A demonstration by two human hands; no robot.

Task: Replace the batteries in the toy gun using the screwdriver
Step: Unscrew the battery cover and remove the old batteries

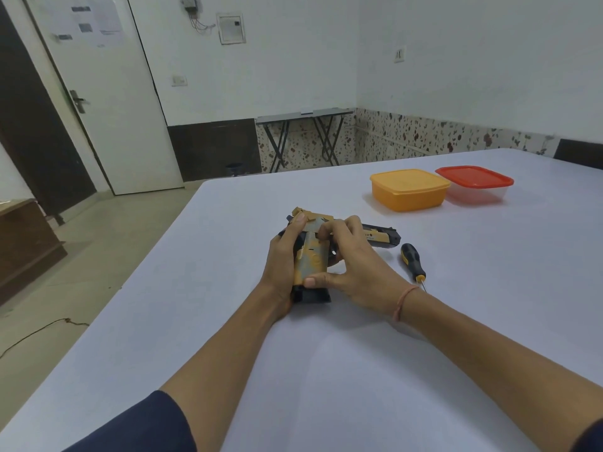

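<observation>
A yellow, grey and black toy gun (pixel 311 256) lies on the white table (pixel 326 370), its barrel pointing right and its grip toward me. My left hand (pixel 284 262) holds the gun from the left, thumb up on the rear of the slide. My right hand (pixel 355 272) grips it from the right, thumb across the lower grip and fingers curled over the top. A black and yellow screwdriver (pixel 411 261) lies on the table just right of my right hand, untouched, its tip pointing toward me.
An orange lidded box (pixel 409 189) and a clear box with a red lid (pixel 476 184) stand at the far right of the table. The table's left edge runs diagonally, with floor, a door and a folding table beyond it.
</observation>
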